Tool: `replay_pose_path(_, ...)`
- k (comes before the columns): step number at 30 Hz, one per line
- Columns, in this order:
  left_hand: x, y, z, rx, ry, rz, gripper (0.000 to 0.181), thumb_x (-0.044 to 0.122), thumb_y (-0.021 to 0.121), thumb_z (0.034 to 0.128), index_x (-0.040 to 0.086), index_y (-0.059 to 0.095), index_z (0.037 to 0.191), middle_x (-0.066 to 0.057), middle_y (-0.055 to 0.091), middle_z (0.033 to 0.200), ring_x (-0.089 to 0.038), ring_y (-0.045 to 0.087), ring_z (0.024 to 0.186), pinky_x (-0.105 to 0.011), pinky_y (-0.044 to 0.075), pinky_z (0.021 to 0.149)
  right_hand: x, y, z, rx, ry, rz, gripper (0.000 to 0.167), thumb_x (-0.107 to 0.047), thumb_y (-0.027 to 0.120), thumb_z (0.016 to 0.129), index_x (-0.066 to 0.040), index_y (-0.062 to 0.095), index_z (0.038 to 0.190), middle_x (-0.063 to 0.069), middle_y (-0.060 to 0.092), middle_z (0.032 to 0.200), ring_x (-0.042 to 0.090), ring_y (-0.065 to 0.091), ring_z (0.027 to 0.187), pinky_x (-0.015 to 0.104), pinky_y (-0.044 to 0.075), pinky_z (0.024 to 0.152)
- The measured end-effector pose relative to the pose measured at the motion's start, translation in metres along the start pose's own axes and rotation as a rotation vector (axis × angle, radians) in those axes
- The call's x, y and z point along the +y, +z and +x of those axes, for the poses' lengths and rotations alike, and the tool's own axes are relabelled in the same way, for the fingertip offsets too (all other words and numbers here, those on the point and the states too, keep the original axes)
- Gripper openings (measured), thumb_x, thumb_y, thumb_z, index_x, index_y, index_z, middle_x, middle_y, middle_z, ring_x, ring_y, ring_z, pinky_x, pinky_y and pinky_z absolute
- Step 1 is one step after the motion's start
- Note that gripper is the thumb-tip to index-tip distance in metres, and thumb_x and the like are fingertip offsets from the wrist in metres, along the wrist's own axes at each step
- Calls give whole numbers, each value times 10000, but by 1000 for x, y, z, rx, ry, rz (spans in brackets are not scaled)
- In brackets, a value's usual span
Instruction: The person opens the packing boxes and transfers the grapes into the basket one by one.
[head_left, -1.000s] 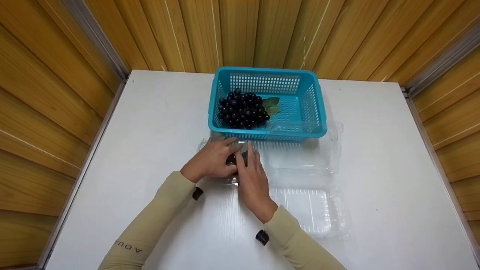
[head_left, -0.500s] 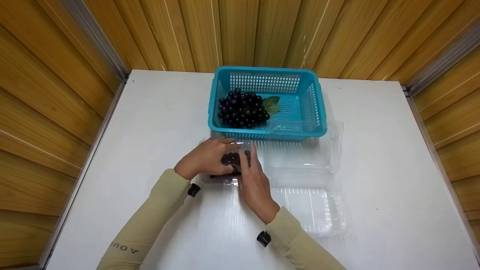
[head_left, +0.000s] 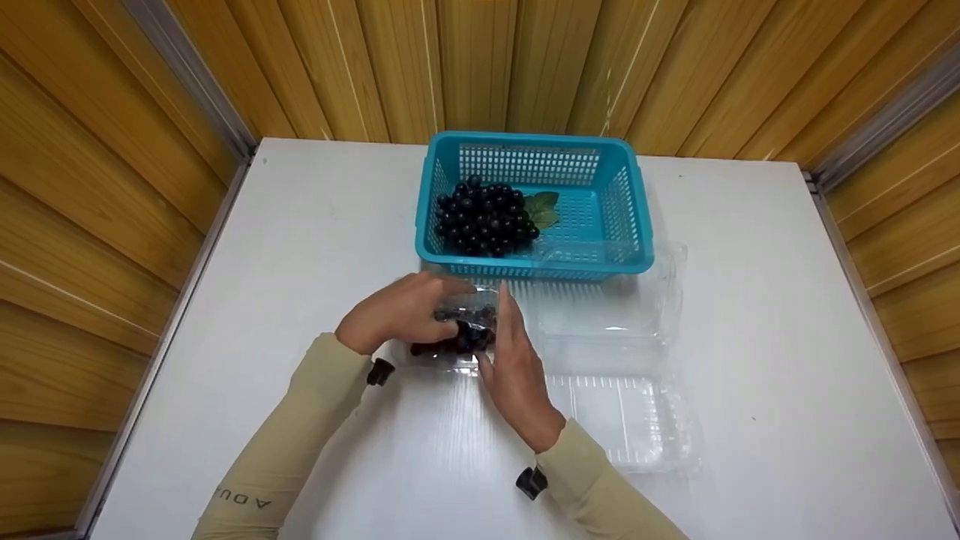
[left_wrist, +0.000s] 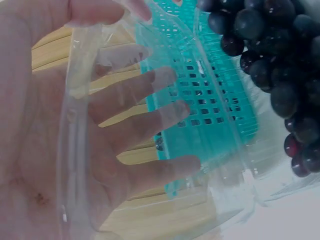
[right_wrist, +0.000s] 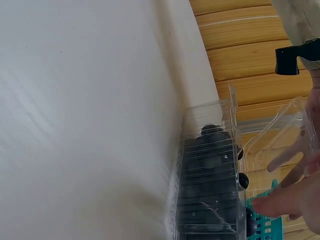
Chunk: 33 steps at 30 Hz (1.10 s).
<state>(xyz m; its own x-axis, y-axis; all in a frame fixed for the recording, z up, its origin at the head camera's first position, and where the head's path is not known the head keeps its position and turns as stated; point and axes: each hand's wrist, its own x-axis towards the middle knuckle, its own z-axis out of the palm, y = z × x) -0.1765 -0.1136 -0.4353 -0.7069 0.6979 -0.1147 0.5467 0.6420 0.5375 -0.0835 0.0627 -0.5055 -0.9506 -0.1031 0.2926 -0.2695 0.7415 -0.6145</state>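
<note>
A clear plastic clamshell (right_wrist: 207, 205) with dark grapes (head_left: 474, 337) inside stands on the table in front of the blue basket. Its lid (left_wrist: 210, 190) is raised. My left hand (head_left: 401, 309) holds the lid at its left part. Through the plastic in the left wrist view, the fingers (left_wrist: 145, 130) show spread behind it, with the thumb at the other side. My right hand (head_left: 516, 367) lies along the clamshell's right side, fingers stretched forward and thumb near the front corner. In the right wrist view my right hand cannot be clearly made out.
The blue basket (head_left: 637, 217) at the back holds another bunch of dark grapes (head_left: 487, 217) with green leaves (head_left: 544, 208). To the right, an opened clear clamshell (head_left: 600, 307) lies with one half leaning on the basket's rim. Wooden panels (head_left: 551, 67) border the table (head_left: 750, 322).
My left hand has shifted left, away from the right hand, and more of the grapes in the clamshell shows. The right hand has moved slightly right, and its fingers have straightened.
</note>
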Motion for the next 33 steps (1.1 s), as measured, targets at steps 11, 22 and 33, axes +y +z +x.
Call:
replay_pose_path(11, 1, -11, -1, 55, 11, -5, 400, 152, 562, 823, 65, 688, 1192, -72, 690, 1205, -171, 658, 1011, -393, 551, 903, 3, -1, -4, -53, 104, 44, 973, -117, 702, 877, 15, -1, 1536, 215, 177, 1594, 334, 544, 1244, 406, 509, 950)
replay_pose_path(22, 9, -19, 1, 112, 44, 31, 350, 122, 574, 880, 116, 685, 1212, -27, 687, 1216, -157, 657, 1091, -377, 539, 935, 2, -1, -9, -127, 33, -104, 665, -21, 678, 858, 50, 368, 1441, 247, 242, 1558, 310, 637, 1060, 368, 552, 733)
replay_pose_path(33, 19, -23, 9, 209, 57, 142, 360, 120, 613, 913, 108, 639, 1272, -55, 664, 1261, -205, 660, 1106, -370, 531, 951, -2, -3, -13, -171, -14, -167, 520, 25, 607, 887, 79, 447, 1379, 250, 284, 1534, 298, 629, 1081, 313, 550, 650)
